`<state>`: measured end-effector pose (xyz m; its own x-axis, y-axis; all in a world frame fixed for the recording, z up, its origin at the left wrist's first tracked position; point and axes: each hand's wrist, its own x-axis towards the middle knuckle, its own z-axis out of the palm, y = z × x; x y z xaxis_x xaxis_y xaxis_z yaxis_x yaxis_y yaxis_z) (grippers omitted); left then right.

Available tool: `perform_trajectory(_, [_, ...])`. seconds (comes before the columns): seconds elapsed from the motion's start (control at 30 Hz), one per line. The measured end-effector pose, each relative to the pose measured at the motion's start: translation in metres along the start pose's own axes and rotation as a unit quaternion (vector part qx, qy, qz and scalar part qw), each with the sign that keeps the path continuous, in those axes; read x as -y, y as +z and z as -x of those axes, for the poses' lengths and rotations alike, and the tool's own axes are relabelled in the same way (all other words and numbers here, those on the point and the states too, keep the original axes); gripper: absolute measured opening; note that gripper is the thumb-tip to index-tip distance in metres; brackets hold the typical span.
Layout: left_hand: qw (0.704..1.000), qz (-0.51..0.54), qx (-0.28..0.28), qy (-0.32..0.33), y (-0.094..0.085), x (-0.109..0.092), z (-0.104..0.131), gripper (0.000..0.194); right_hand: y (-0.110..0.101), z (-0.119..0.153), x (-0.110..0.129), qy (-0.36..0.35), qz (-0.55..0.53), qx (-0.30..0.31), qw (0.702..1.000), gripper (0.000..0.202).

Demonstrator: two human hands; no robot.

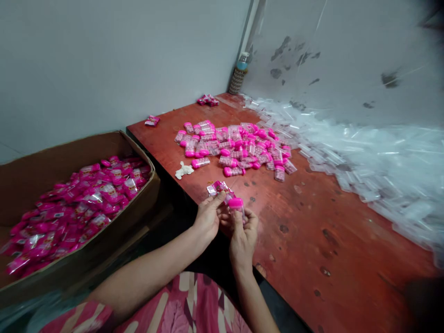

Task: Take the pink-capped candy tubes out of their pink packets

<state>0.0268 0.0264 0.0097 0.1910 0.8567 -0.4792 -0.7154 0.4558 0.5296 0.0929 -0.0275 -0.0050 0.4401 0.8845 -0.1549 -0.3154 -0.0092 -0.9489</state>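
Over the near edge of the red table [277, 208], my left hand [208, 216] pinches a shiny pink wrapper [222, 187]. Beside it, my right hand [244, 233] holds a small clear container with a pink cap [236, 203], its thumb against the front. The two hands are close together, and their lower fingers are partly hidden. Beyond them lies a pile of pink-capped containers [239, 145] filled with small pink pieces. One such container [200, 162] lies at the pile's near left, next to a crumpled white scrap [183, 170].
A cardboard box [138, 150] of pink packets [86, 203] stands left of the table. Clear plastic sleeves [391, 162] are heaped along the right side. A bottle in a woven holder [237, 79] stands at the far corner, with pink wrappers [208, 100] nearby.
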Motion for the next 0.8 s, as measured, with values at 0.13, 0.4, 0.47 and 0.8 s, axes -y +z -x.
perform_trajectory(0.13, [0.999,-0.039,0.033,-0.013,0.0008,-0.0008,0.0016,0.032,0.0014,-0.0006,-0.0015,0.006,-0.013,0.014,1.000,0.026])
perform_trajectory(0.4, [0.995,-0.057,0.066,0.042,-0.0026,-0.0076,-0.0001,0.028,-0.0018,-0.0023,-0.0049,-0.005,0.025,0.027,0.999,0.024])
perform_trajectory(0.47, [0.996,-0.045,0.054,0.047,-0.0020,-0.0081,0.0002,0.026,-0.0015,-0.0030,-0.0035,-0.017,0.005,0.023,1.000,0.023])
perform_trajectory(0.8, [0.996,-0.048,0.075,0.024,-0.0013,-0.0038,0.0027,0.026,-0.0023,-0.0030,-0.0055,-0.022,-0.013,0.028,0.999,0.022])
